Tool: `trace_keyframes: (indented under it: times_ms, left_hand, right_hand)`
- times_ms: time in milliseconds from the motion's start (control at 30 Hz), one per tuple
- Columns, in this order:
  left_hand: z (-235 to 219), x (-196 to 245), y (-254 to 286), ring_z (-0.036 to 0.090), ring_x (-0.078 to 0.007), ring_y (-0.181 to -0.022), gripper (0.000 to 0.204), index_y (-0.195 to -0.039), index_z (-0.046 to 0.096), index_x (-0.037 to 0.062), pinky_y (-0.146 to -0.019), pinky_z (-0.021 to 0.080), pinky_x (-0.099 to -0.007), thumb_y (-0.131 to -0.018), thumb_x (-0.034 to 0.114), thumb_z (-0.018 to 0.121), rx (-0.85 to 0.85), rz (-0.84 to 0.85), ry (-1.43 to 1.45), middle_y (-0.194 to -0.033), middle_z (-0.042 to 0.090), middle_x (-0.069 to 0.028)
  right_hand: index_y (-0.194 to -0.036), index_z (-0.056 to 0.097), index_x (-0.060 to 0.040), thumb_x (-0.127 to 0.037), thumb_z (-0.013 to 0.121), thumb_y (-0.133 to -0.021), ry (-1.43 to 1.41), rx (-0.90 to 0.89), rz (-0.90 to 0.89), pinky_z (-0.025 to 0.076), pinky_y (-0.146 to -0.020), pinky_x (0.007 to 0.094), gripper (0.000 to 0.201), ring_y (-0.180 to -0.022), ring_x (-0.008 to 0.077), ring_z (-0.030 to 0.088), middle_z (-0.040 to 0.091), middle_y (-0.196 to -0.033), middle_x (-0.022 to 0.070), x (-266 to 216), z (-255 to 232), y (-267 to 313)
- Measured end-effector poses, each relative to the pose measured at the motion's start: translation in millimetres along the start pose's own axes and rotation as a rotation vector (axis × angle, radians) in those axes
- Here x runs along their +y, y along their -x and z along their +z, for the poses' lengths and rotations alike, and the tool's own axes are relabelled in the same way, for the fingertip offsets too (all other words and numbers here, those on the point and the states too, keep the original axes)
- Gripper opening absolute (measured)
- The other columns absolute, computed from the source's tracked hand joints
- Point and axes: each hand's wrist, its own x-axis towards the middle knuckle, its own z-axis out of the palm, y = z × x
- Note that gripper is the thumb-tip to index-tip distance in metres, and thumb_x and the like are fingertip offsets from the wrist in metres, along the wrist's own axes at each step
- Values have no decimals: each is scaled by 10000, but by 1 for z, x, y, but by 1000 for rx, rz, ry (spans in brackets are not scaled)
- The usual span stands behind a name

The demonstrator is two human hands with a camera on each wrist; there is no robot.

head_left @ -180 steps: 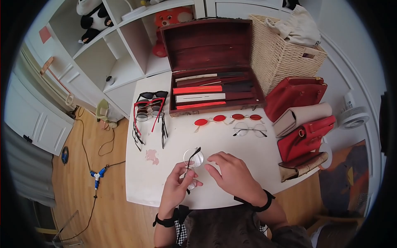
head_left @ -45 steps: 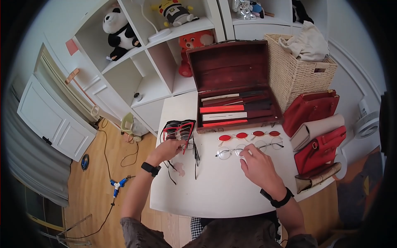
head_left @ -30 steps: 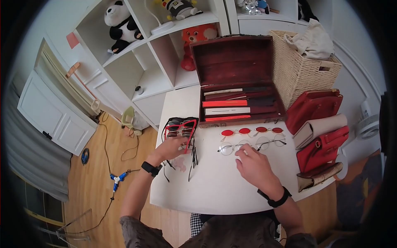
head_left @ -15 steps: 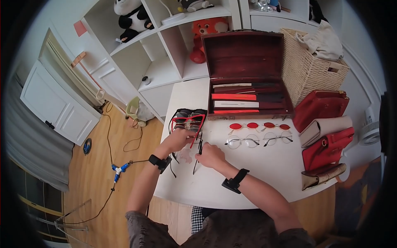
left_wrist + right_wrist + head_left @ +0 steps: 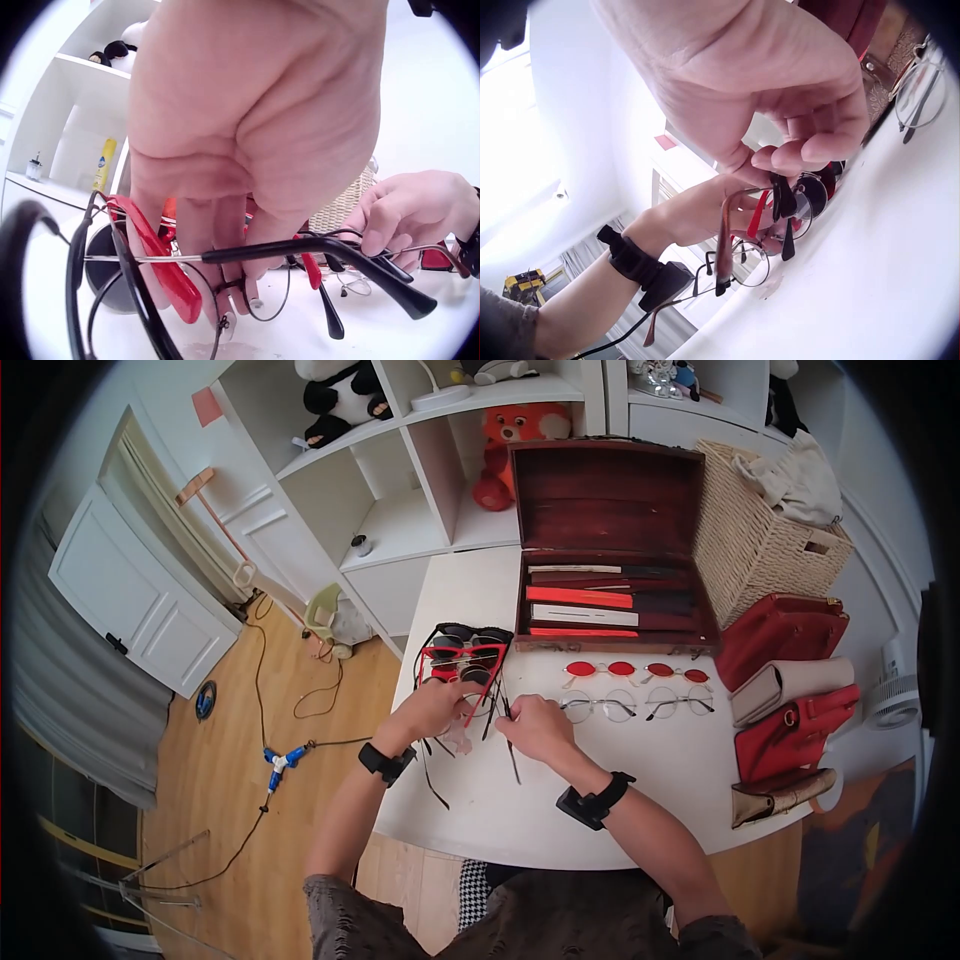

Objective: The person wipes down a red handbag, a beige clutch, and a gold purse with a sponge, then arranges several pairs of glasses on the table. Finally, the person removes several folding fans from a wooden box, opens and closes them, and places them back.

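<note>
In the head view my left hand [image 5: 430, 710] is at the front of a cluster of glasses on the table's left. Its fingertips pinch round wire-rimmed glasses [image 5: 285, 296] near the bridge in the left wrist view. My right hand [image 5: 540, 728] is just to the right, pinching black temple tips [image 5: 782, 196] between thumb and fingers. Behind the left hand lie red-framed glasses [image 5: 452, 651] and black sunglasses [image 5: 487, 632], overlapping. Farther right, two pairs of clear round glasses [image 5: 598, 707] lie in a row below two pairs of red-lensed glasses [image 5: 600, 669].
An open dark red case [image 5: 610, 510] holding fans or flat sticks stands at the table's back. Several handbags [image 5: 785, 630] line the right edge, with a wicker basket [image 5: 760, 550] behind. White shelves [image 5: 400, 520] with plush toys rise at the back.
Clear round glasses, held in the hands earlier, now lie beside the other clear pair. My right hand has moved left from them to the temple tips; my left hand stays at the cluster.
</note>
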Motion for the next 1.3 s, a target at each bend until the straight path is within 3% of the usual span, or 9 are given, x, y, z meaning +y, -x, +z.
trace_keyframes:
  times_ms: [333,433,500,600,833,1000,1067,1133,1300]
  left_hand:
    - [0,25,15,676,-345,-839,601,-1270,595,126,-743,545,-413,-698,112,779,-64,-32,-78,-826,700,-142]
    - [-2,33,20,679,-335,-846,552,-1231,629,137,-729,552,-408,-699,103,774,-140,-72,-200,-804,699,-137]
    - [-1,33,23,669,-335,-749,280,-1130,693,161,-681,533,-429,-860,119,633,-88,24,-270,-781,689,-131]
    - [-11,53,27,671,-321,-796,302,-1166,675,174,-740,530,-428,-873,121,626,-241,-68,-290,-839,696,-123]
    - [3,75,50,655,-321,-943,436,-1299,577,144,-928,474,-438,-869,141,649,-227,22,-315,-963,702,-93]
    - [-4,81,86,558,-322,-1157,466,-1315,556,105,-965,465,-415,-865,136,674,197,43,-116,-1186,615,-164]
    - [-12,84,109,545,-330,-1169,472,-1318,557,120,-966,465,-418,-864,142,685,253,-83,-8,-1233,584,-166]
    - [-11,80,122,532,-338,-1181,479,-1321,557,134,-968,464,-421,-863,147,695,306,-208,103,-1279,553,-168]
    - [13,63,129,467,-387,-1214,491,-1321,577,257,-988,445,-463,-853,217,721,373,-269,-124,-1358,456,-169]
  right_hand:
    - [-904,668,-38,-286,665,-808,-39,135,-71,536,-712,410,265,-766,305,688,698,-724,125,7,7,5]
    - [-899,664,-24,-258,652,-819,-98,117,-104,534,-700,405,248,-743,310,685,699,-735,132,10,7,2]
    - [-918,662,-29,-265,642,-828,-94,96,-101,538,-725,429,254,-788,337,683,702,-784,152,10,4,3]
    - [-935,657,-30,-266,631,-837,-77,84,-115,541,-753,457,257,-837,369,681,705,-840,178,13,3,4]
    - [-961,642,-11,-224,629,-831,-12,-12,-171,536,-769,470,250,-865,398,673,700,-876,205,26,5,2]
    - [-975,629,14,-211,631,-835,215,-4,-226,546,-727,479,265,-802,372,691,698,-846,209,11,-23,29]
    - [-972,625,25,-208,624,-844,323,-4,-235,549,-706,483,265,-772,364,695,696,-830,210,5,-29,37]
    - [-964,630,28,-235,634,-864,245,205,-507,542,-620,458,282,-711,374,683,679,-757,183,-2,-21,42]
    - [-959,638,21,-209,629,-847,388,-7,-520,534,-592,458,256,-678,369,677,665,-716,186,4,29,47]
